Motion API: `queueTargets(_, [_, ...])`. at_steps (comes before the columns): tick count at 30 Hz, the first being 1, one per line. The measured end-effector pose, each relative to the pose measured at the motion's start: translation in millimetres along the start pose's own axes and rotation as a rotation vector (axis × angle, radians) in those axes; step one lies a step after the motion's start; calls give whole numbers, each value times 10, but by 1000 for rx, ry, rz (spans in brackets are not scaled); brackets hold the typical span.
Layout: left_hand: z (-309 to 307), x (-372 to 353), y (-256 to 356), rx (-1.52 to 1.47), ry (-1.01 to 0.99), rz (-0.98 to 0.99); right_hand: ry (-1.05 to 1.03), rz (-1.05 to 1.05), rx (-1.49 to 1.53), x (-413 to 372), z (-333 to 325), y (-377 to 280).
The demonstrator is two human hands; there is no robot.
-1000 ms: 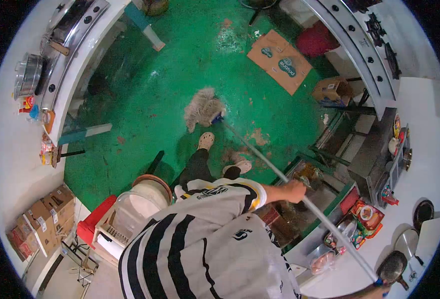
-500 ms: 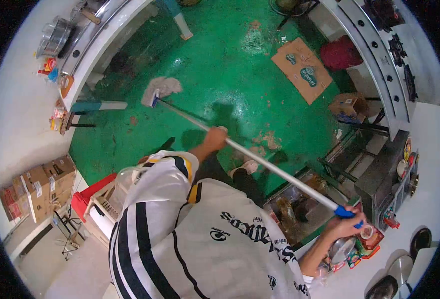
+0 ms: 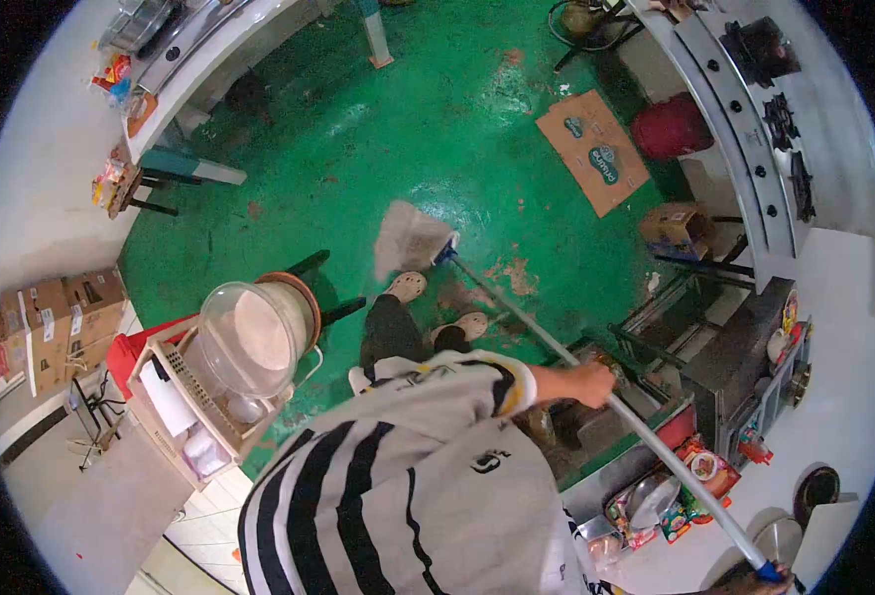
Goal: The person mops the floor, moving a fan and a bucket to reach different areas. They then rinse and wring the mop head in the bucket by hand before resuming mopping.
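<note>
A mop (image 3: 527, 319) with a long pale metal handle slants across the view, its grey string head (image 3: 408, 241) lying on the green floor in front of my feet. My left hand (image 3: 589, 385) reaches across my body and is wrapped round the middle of the handle. At the bottom right edge, my right hand (image 3: 760, 583) is at the blue grip on the handle's upper end; it is partly cut off and dark. Two clog-style shoes (image 3: 407, 287) show just behind the mop head.
To my left stand a stool (image 3: 304, 297), a clear round tub (image 3: 249, 340) and a beige basket (image 3: 199, 397). A flattened cardboard sheet (image 3: 593, 154) lies on the floor ahead. Counters curve along both sides, and packets and a metal bowl (image 3: 654, 499) sit on the right.
The mop head has swept right and back toward my feet. My left hand has moved right, and my right hand has gone down and right with the handle end.
</note>
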State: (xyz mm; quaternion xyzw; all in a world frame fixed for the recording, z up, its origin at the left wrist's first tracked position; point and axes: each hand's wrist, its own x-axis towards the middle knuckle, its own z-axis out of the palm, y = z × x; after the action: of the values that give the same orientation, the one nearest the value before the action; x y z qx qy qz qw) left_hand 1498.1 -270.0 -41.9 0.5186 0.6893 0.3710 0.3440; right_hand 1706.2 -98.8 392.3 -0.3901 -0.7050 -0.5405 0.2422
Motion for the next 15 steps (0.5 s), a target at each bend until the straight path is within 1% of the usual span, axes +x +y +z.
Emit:
queueTargets(2, [17,48,17,22,-34,3,10,-20,-6,-127,822,753])
queueTargets(4, [125,13,-268,22,-5,29,-38,211,400,-93,1002,587])
queueTargets(5, [74,-29,-416,25,17,41,-64,326,609,-63,1073,414])
queueTargets(6, [-319,-298,-430,-2,12,-30,-93,446,822,-56,1119,180])
queueTargets(7, [-453,-424,-614,18,-13,-95,-126,570,1037,-80,1147,-93])
queueTargets(9, [-687,-770,-1089,26,27,-186,-205,818,1477,-128,1158,-754])
queueTargets(10, [-907,-1037,-1325,116,16,-269,-334,919,1403,-190,919,-1311])
queueTargets(11, [-967,-1324,-1740,166,83,-374,-469,1014,1316,-319,460,-1994])
queueTargets(12, [-1042,-1720,-2219,161,129,-433,-525,997,1506,-486,-65,-2687])
queueTargets(13, [-1218,-2270,-2545,105,253,-507,-552,580,1531,-716,-344,-3166])
queueTargets(14, [-1110,-2747,-3182,272,287,-592,-582,623,1753,-878,-720,-3694])
queueTargets(15, [-1227,-3338,-3419,407,447,-578,-618,680,1968,-1039,-1096,-4224])
